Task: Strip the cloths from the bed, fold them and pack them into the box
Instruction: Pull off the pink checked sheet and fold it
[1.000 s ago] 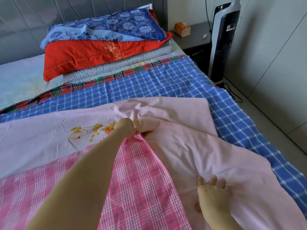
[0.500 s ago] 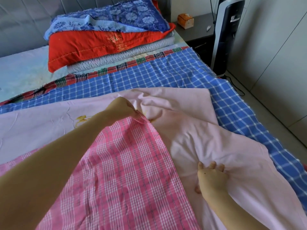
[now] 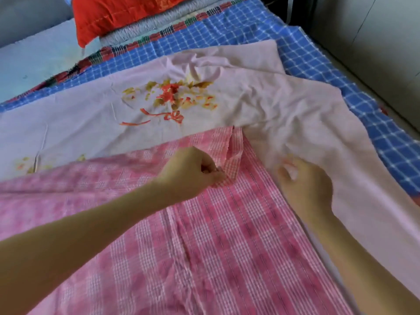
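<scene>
— Gripping what with the left hand (image 3: 193, 172)?
— Pinching the turned-over corner of the pink checked cloth (image 3: 204, 258), fingers curling tight against the thumb, lifting that corner a little off the layer beneath.
— And doing what with the right hand (image 3: 305, 189)?
— Sitting at the right edge of the same cloth, just where it meets the pale pink flowered sheet (image 3: 261, 94). Fingers (image 3: 287, 171) curling, but blurring too much for telling whether grasping anything.
— Finding the pink checked cloth where, exactly?
— Spreading across the near part of the bed (image 3: 34, 60), covering the near side of the flowered sheet and wrinkling along its middle.
— Lying on what, below those two?
— Resting on a blue checked sheet (image 3: 261, 26) reaching the bed's right edge. Showing past that, a narrow strip of red-and-green plaid cloth (image 3: 159, 35).
— Seeing anything toward the far edge?
— Noticing a red pillow (image 3: 118, 12) stacked on a grey ribbed blanket (image 3: 163, 21), both well apart from the hands.
</scene>
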A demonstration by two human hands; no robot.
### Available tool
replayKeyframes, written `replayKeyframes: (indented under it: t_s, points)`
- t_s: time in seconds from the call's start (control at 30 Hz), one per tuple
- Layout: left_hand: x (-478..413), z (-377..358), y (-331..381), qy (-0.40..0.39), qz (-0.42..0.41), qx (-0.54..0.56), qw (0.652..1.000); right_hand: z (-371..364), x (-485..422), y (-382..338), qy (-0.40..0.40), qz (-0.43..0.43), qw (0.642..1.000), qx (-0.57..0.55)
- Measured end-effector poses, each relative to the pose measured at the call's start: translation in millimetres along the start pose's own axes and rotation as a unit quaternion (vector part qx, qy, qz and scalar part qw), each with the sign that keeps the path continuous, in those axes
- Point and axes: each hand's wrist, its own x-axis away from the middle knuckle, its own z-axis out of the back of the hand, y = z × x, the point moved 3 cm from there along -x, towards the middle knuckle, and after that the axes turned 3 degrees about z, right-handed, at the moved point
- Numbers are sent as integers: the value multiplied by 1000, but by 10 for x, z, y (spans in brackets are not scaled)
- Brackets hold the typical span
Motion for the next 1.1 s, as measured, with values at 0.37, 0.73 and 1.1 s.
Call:
replayKeyframes:
  t_s: [0.37,0.73,1.1]
  points:
    - [2028,-1182,1387,-102,-162,-54,980,1198,2426,-58,-194,-410,694,-559]
    - [3109,-2758,1055,-231,-93,-12,968,1190,3819,1392,-154,-568,719,-369]
    - [3112,-3220,646,-194,-43,-219,955,846,4145,1627,-47,-555,761,-332]
